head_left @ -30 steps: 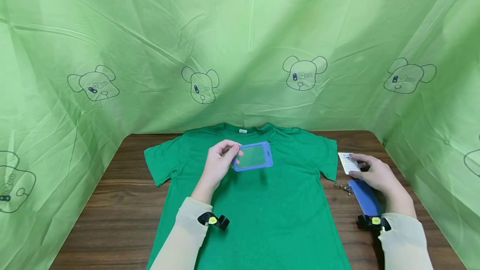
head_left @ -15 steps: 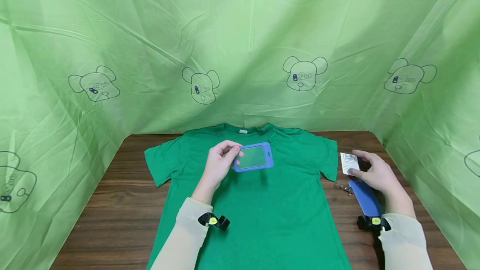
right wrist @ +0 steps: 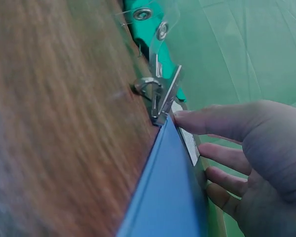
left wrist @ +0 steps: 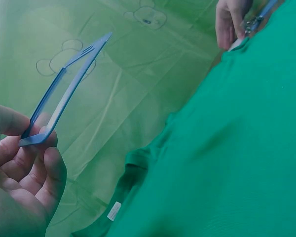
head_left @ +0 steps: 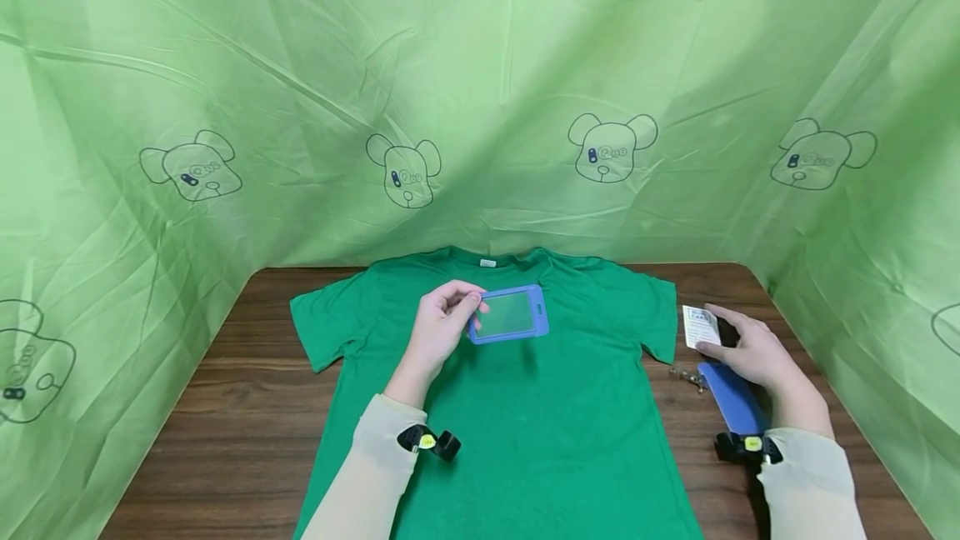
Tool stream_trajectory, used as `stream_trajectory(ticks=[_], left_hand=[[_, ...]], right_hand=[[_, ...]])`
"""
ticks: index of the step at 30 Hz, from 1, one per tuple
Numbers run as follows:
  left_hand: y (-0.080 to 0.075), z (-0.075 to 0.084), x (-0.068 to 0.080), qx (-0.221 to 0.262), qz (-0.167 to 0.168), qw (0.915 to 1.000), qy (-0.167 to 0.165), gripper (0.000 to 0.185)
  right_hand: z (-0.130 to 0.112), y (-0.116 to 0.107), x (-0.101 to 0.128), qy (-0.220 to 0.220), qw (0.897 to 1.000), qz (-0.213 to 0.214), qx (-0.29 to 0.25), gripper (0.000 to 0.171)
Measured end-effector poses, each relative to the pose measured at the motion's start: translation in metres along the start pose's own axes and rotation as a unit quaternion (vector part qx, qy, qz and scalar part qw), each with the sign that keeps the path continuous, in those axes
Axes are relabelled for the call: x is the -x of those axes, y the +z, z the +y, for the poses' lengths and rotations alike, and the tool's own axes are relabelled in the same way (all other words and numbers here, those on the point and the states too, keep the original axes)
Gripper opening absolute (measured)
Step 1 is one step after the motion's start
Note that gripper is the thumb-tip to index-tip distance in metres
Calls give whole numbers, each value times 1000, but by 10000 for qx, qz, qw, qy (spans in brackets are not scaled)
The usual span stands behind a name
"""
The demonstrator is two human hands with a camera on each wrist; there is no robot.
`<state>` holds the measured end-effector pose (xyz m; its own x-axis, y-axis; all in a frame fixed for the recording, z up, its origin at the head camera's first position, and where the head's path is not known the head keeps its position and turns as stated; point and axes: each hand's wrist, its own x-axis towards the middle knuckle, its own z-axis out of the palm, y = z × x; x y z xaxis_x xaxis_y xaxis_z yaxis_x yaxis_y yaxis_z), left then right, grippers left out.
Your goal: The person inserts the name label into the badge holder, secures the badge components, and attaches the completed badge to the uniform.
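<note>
A T-shirt [head_left: 517, 423] lies spread across the middle of a table [head_left: 217, 398], its collar toward the far edge, a small label [head_left: 487, 263] inside the neckline. A fabric backdrop [head_left: 487, 40] hangs behind the table and along both sides. The person's left hand [head_left: 441, 320] holds a badge holder [head_left: 507, 314] above the shirt's chest, the holder extending rightward. Beyond the right sleeve, the right hand [head_left: 756, 350] holds a card [head_left: 700, 327] by its right side; whether the card touches the table is hard to tell. Nearer, a strap [head_left: 729, 398] runs under the right wrist, a metal clip [head_left: 687, 377] at its far end.
</note>
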<state>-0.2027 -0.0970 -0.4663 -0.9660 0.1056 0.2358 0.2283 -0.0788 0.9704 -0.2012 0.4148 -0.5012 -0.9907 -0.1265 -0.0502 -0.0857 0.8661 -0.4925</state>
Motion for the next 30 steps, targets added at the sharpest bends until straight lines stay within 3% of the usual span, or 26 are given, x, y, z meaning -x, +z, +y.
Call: stream_trajectory(ticks=[11, 18, 25, 30], left_hand=[[0, -2, 0, 9, -32, 10000, 29, 16], [0, -3, 0, 10, -30, 10000, 62, 17], [0, -4, 0, 36, -44, 10000, 34, 16], [-1, -5, 0, -22, -22, 10000, 13, 16]], right_hand=[[-1, 2, 0, 94, 9996, 267, 84, 74], [3, 3, 1, 199, 9972, 720, -16, 57], [4, 0, 4, 304, 9914, 1232, -326, 43], [-8, -4, 4, 331, 9870, 1175, -1049, 46]])
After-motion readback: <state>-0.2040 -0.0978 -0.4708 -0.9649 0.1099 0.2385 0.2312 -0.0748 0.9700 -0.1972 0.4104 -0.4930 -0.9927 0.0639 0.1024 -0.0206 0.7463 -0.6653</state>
